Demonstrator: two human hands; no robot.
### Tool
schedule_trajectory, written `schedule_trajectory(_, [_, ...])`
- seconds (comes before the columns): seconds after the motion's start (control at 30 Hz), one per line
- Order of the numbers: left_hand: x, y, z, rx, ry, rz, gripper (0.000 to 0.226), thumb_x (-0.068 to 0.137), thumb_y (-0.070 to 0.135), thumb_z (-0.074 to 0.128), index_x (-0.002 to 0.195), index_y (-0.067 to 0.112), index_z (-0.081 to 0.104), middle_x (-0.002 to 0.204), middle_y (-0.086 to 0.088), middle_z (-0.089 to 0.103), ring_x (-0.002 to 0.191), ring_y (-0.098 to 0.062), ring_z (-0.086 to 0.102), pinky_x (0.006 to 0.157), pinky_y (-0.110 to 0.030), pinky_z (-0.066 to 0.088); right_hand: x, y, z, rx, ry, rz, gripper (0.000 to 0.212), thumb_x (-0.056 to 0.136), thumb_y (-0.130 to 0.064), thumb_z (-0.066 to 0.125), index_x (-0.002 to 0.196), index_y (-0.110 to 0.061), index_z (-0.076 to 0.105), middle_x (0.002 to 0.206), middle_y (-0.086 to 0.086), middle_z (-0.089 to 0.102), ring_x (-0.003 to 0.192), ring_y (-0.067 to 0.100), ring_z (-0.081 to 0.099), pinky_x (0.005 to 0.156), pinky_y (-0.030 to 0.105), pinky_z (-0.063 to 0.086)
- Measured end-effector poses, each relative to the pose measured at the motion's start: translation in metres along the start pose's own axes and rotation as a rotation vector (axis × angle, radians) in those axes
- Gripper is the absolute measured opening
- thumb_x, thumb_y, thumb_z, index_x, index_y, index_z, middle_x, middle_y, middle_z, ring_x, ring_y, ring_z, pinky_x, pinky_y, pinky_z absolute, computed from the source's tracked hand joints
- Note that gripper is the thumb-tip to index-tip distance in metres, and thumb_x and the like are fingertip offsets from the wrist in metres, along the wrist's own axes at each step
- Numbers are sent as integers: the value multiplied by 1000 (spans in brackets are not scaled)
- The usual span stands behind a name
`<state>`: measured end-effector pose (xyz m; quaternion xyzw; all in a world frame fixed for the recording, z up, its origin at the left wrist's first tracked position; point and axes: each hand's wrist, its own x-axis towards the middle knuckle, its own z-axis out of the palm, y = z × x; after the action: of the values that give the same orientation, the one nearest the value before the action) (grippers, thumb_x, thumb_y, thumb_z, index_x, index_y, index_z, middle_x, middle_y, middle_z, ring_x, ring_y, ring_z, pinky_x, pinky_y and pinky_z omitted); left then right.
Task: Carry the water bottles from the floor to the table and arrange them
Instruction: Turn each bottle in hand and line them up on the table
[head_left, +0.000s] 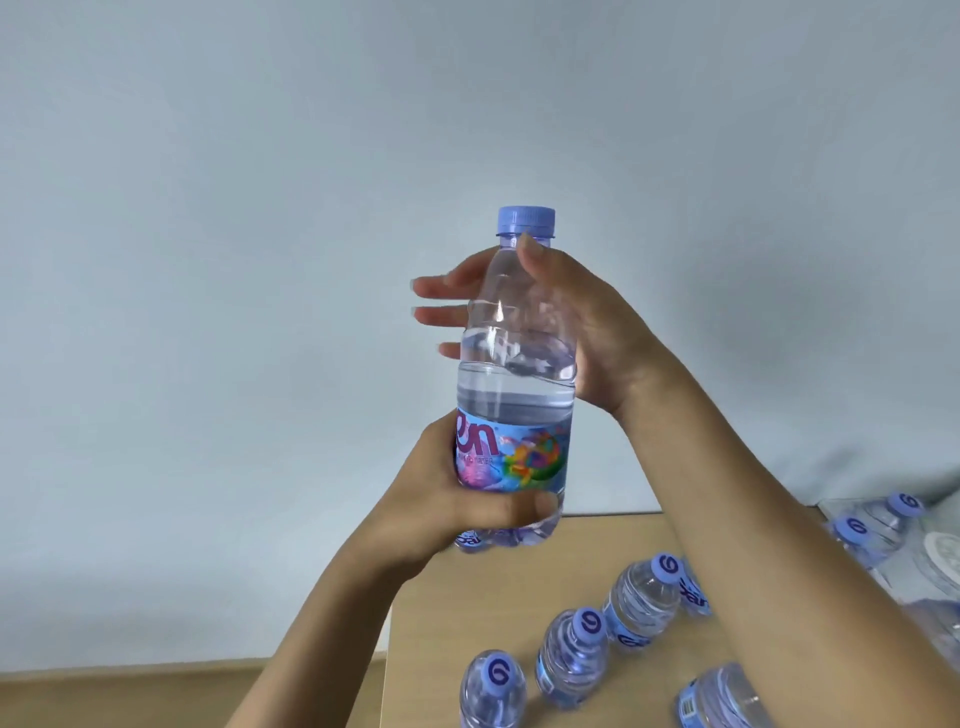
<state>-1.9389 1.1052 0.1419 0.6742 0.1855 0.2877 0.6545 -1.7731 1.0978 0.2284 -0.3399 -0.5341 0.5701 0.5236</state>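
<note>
Both hands, left hand (452, 499) low, right hand (587, 332) high, hold an upright water bottle (514, 384) above the table (441, 613).

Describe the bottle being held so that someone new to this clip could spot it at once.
Look above the wooden table, in front of the pale wall. The held bottle stands upright in the air, the left hand at its base and the right hand near its shoulder. Unlike the bottles standing on the table, it shows its colourful label side-on.

Both forearms are bare, with no sleeve showing up to the frame edge at 5 and 7 o'clock. The left hand (457, 499) and right hand (582, 332) wear no gloves, rings or watch (fingernails are longish and unpainted).
</note>
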Motion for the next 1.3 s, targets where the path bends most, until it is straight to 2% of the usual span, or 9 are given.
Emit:
schedule_trajectory(0.13, [-3, 3, -1, -25, -52, 3, 43, 65, 20, 83, 104, 11, 67, 101, -24, 68, 93, -47, 64, 81, -57, 54, 2, 1, 13, 84, -49, -30, 20, 84, -29, 60, 87, -12, 70, 100, 14, 73, 93, 34, 71, 89, 47, 55])
schedule_trajectory(0.3, [-6, 1, 1, -18, 9, -17, 55, 63, 23, 83, 112, 9, 62, 105, -17, 70, 97, -38, 68, 85, -48, 58, 4, 0, 18, 55, 126, -52, 23, 77, -30, 66, 79, -7, 65, 81, 14, 68, 74, 33, 68, 74, 39, 55])
schedule_trajectory(0.43, [-7, 3, 8, 3, 121, 6, 61, 58, 22, 85, 111, 9, 59, 97, -11, 73, 88, -29, 71, 73, -33, 59, 4, -1, 23, -72, 297, -102, 20, 81, -26, 67, 77, -6, 66, 74, 15, 69, 69, 33, 69, 70, 38, 57])
schedule_trajectory(0.63, [-8, 2, 19, 89, 322, 107, 62, 57, 22, 90, 110, 20, 58, 98, 2, 73, 88, -17, 71, 74, -29, 59, 2, 0, 34, -218, 528, -206, 21, 82, -31, 72, 77, -11, 66, 72, 7, 70, 68, 26, 69, 77, 49, 55])
schedule_trajectory(0.8, [-12, 10, 10, -23, 232, 100, 50, 55, 23, 88, 100, 19, 65, 94, -5, 74, 83, -22, 73, 69, -26, 57, -4, -9, 24, -213, 295, -173, 30, 89, -40, 60, 88, -11, 66, 88, 5, 71, 86, 25, 69, 80, 36, 55])
schedule_trajectory(0.9, [-13, 15, 5, -80, 58, 69, 50, 60, 22, 86, 105, 11, 66, 98, -17, 73, 90, -35, 70, 76, -38, 59, -7, -11, 21, -22, 117, -124, 30, 93, -38, 52, 101, -13, 64, 107, 12, 72, 100, 33, 68, 93, 48, 52])
schedule_trajectory(0.97, [-12, 13, 4, -97, 13, 54, 52, 61, 21, 85, 108, 8, 65, 103, -21, 71, 95, -41, 68, 82, -45, 58, -5, -9, 24, 72, 46, -113, 26, 89, -35, 56, 101, -14, 67, 107, 12, 72, 97, 36, 70, 92, 51, 53])
schedule_trajectory(1.07, [-10, 10, 3, -138, -3, 40, 51, 63, 20, 82, 109, 9, 66, 108, -22, 69, 100, -43, 66, 85, -49, 56, -2, -5, 26, 23, 166, -131, 16, 85, -29, 64, 89, -15, 69, 87, 9, 71, 79, 32, 71, 79, 45, 57])
schedule_trajectory(1.3, [-7, 10, 8, -1, 125, 19, 51, 62, 22, 84, 106, 12, 62, 92, -8, 73, 83, -19, 70, 71, -26, 56, 1, 0, 31, -196, 499, -230, 20, 80, -29, 73, 78, -11, 64, 73, 7, 68, 67, 29, 68, 60, 37, 58])
